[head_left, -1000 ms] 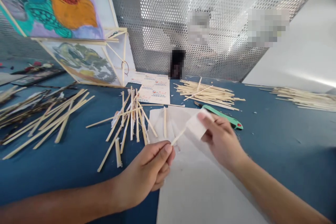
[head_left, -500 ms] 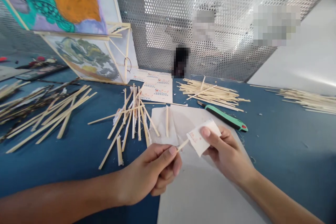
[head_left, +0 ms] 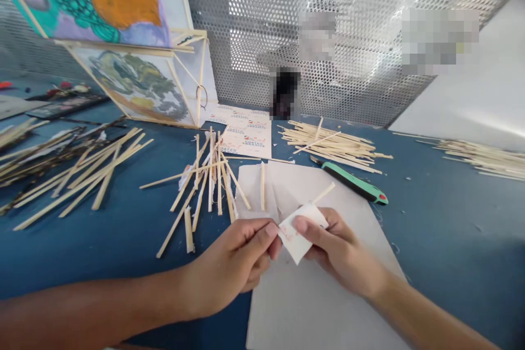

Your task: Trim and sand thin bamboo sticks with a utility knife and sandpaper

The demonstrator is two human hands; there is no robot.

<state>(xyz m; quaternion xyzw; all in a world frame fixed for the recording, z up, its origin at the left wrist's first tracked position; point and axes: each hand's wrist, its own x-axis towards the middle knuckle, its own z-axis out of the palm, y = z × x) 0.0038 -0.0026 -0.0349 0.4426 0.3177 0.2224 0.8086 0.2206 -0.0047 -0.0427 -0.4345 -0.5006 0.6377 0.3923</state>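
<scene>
Head view: left hand (head_left: 248,254) is pinching a slim wooden stick (head_left: 324,192); right hand (head_left: 342,249) is gripping creased, printed paper (head_left: 294,241), the stick protruding toward one o'clock.

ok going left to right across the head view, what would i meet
Far-left loose sticks, middle stick cluster, left hand, white paper piece, green-handled tool, far-right stick pile.

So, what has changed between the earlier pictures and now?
The right hand has moved the paper piece along the stick toward the left hand; the stick's far end now shows beyond the paper. Nothing was taken up or let go. The left hand keeps its grip; the green-handled tool and loose sticks stay put.
</scene>
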